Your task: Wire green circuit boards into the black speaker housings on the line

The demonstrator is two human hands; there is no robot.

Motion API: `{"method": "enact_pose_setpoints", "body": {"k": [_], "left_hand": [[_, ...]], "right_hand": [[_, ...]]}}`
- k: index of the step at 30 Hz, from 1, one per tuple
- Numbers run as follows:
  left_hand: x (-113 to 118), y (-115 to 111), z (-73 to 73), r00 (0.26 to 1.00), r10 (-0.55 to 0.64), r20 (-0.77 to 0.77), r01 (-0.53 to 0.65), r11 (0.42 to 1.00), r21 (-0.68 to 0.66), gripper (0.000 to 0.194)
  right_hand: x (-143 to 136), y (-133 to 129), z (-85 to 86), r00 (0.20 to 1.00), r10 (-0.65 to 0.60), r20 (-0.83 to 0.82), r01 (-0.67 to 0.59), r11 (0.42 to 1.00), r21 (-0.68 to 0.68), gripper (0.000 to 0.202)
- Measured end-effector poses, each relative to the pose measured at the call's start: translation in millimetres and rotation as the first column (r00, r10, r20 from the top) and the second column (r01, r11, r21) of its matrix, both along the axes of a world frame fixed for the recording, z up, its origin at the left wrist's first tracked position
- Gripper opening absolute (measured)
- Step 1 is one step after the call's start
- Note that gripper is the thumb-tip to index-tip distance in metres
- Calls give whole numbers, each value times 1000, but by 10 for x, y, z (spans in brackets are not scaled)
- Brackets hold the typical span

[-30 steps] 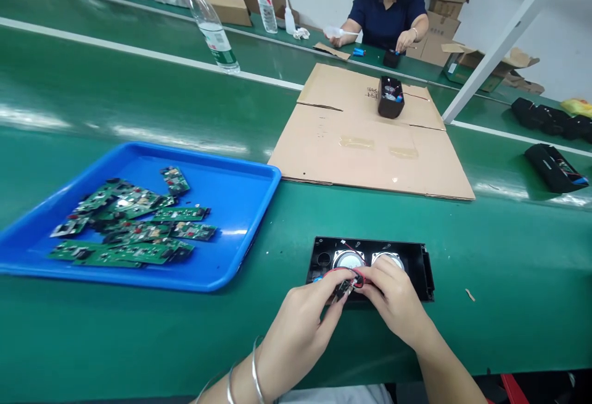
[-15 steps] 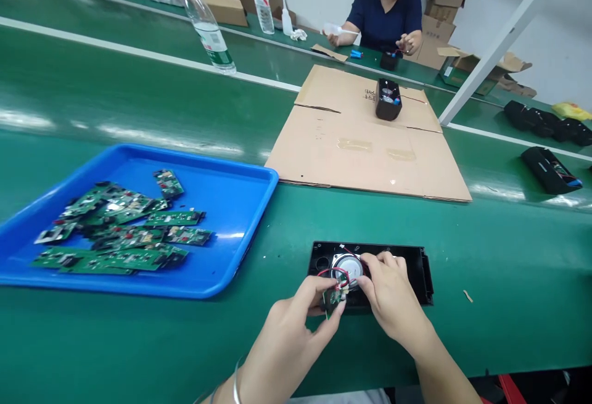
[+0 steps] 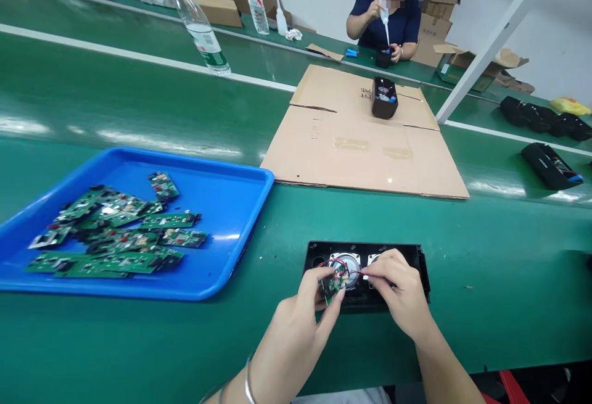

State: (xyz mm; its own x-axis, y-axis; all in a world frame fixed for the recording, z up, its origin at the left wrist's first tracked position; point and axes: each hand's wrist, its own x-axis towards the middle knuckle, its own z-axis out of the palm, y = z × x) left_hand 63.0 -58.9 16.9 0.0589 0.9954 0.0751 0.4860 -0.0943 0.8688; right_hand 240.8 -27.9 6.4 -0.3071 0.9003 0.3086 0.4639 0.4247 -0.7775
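My left hand [image 3: 300, 317] is closed on a small green circuit board [image 3: 332, 285], pinched between thumb and fingers. Red and black wires run from around the board over a round speaker [image 3: 348, 263]. The fingertips of my right hand [image 3: 398, 287] pinch a small white wire connector [image 3: 365, 277] at the end of a thin red and black lead. Under both hands lies a black speaker housing [image 3: 319, 248], flat on the green bench. A second speaker [image 3: 372, 260] in it is partly hidden by my right hand.
A blue tray [image 3: 240, 206] with several circuit boards stands at left. Beyond lies a cardboard sheet [image 3: 361, 163] carrying a black case [image 3: 385, 98]. Water bottles [image 3: 203, 37] stand farther back. Across the bench a person [image 3: 383, 15] holds a white dropper bottle [image 3: 385, 18] over a black part.
My right hand has moved from the speaker's edge and now pinches the white connector. My left hand keeps the board. The person opposite has raised the bottle and tipped it down over the black part.
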Motion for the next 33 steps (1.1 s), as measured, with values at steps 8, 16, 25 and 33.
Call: {"method": "enact_pose_setpoints", "body": {"k": [8, 16, 25, 33], "left_hand": [[26, 38, -11, 997, -74, -27, 73, 997, -28, 23], [50, 42, -33, 999, -6, -41, 8, 1000, 30, 20], [29, 27, -9, 996, 25, -91, -18, 997, 75, 20], [73, 52, -14, 997, 6, -78, -4, 1000, 24, 19]], "right_hand": [[-65, -41, 12, 973, 34, 227, -88, 969, 232, 18], [-57, -58, -4, 958, 69, 279, -163, 930, 329, 24], [-100, -57, 11, 903, -16, 430, -121, 950, 288, 33], [-117, -93, -36, 895, -88, 437, -79, 933, 350, 32]]}}
